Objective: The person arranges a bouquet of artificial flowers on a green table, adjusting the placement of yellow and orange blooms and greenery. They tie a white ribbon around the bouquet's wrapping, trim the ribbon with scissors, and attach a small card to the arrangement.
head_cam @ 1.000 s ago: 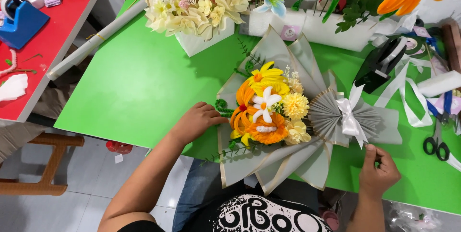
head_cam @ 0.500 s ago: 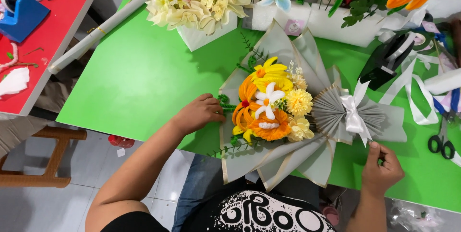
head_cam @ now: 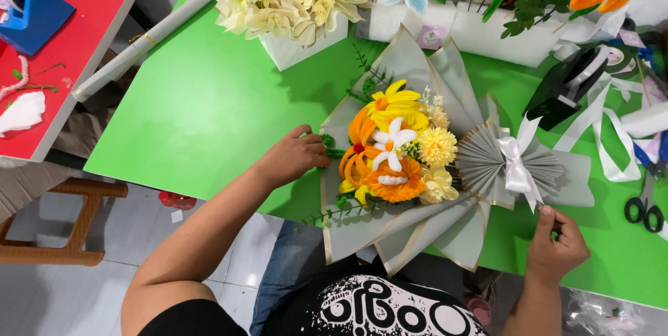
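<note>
Compared with half a second before, almost nothing has shifted: both hands keep their places at the bouquet, and only the view has moved a little. It lies on its side on the green table, flowers to the left, grey pleated wrapping paper fanned around them. Left hand rests at the left edge of the flowers, fingers curled and pressed on the green sprigs there. Right hand is near the right end, thumb and fingers pinching the tail of the white ribbon bow. Black scissors lie further right.
</note>
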